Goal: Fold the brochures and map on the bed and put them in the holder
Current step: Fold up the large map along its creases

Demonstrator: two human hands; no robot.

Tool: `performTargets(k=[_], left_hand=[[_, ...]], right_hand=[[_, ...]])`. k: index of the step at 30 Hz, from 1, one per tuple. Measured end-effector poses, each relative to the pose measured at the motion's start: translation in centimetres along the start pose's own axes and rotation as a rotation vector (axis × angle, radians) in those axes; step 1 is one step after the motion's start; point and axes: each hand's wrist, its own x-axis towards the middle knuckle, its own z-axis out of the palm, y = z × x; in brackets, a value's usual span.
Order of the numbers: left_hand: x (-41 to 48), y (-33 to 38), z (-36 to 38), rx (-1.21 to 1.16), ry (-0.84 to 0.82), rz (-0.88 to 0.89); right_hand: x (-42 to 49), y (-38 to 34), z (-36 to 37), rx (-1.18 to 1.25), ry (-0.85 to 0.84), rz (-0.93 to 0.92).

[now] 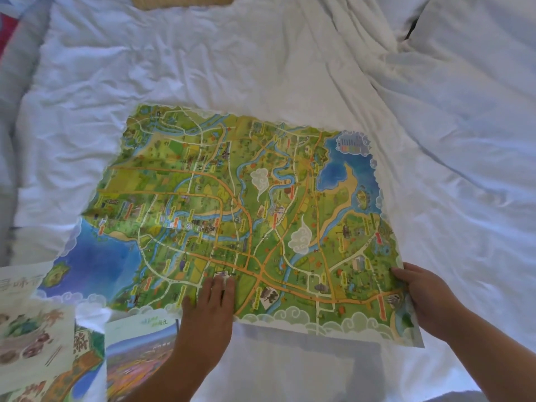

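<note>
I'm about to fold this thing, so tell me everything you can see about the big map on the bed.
The map is a large, colourful illustrated paper sheet: green land, blue water, orange roads, white cloud borders. It lies fully unfolded, face up on the white bedding, with faint fold creases. The left hand presses flat on its near edge; the right hand grips its near right corner, which lifts slightly. Its near left corner overlaps the brochures.

Two bare forearms and hands, nothing worn

The left hand (pixel 213 303) and right hand (pixel 426 297) show no rings, watch or bracelet; both forearms are uncovered to the frame edge, with no sleeve in sight.
</note>
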Motion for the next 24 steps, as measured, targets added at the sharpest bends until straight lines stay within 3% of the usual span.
performTargets(k=[10,18,24], left_hand=[[-1.0,-0.7,-1.7,-0.016,0.107,0.053],[-2.4,-1.8,-2.2,-0.058,0.153,0.054],[-3.2,-2.7,-1.6,-0.026,0.112,0.088]], right_hand=[[-0.3,0.3,0.3,-0.122,0.098,0.024],[-1.5,-0.1,0.3,-0.078,0.006,0.156],[-2.0,-1.5,1.2,-0.111,0.001,0.059]])
